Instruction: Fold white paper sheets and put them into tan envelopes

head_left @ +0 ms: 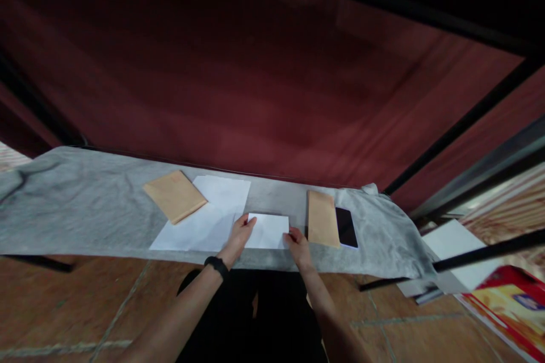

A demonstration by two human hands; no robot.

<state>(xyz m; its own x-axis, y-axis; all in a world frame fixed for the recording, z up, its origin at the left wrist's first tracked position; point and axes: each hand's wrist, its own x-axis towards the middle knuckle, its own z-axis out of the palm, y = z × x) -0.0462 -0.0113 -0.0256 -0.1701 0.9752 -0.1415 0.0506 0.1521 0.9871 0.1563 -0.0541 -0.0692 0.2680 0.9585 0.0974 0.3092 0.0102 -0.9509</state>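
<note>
A small folded white paper (269, 230) lies on a grey cloth (85, 210) in front of me. My left hand (240, 234) rests on the paper's left edge, fingers laid flat against it. My right hand (298, 244) touches its lower right corner, fingers curled at the edge. A black band sits on my left wrist. To the left lie large white sheets (208, 215) with a brown envelope (175, 195) on top.
Right of the folded paper lie a second brown envelope (322, 218) and a dark phone (346, 227). A dark red curtain (272, 96) hangs behind the cloth. White sheets (457, 249) and a red and yellow box (511, 300) sit on the tiled floor at right.
</note>
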